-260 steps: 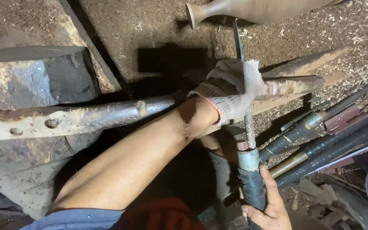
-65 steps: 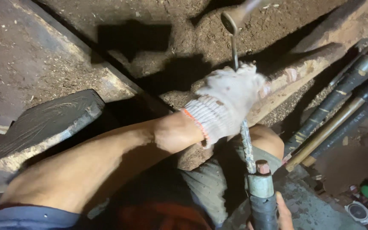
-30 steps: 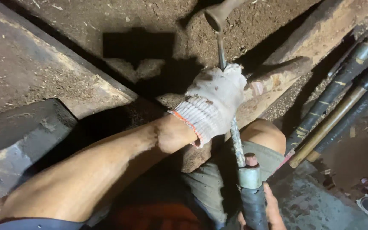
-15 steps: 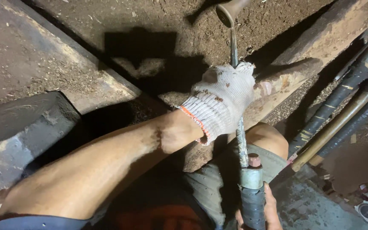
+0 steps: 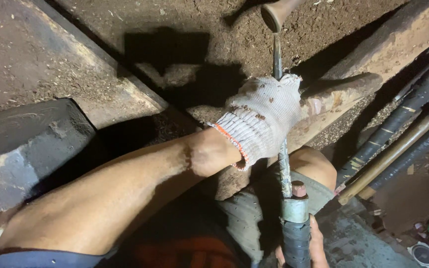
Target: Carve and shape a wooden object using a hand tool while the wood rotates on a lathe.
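The gloved left hand keeps a closed grip round a long metal chisel, steadying it over a wooden piece; the bare right hand wraps the taped handle below; spare long-handled tools lie alongside; sawdust suggests shaping is under way, unfinished.

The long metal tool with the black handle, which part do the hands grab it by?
The right hand grips the long metal tool by its black taped handle; the gloved left hand wraps its shaft.
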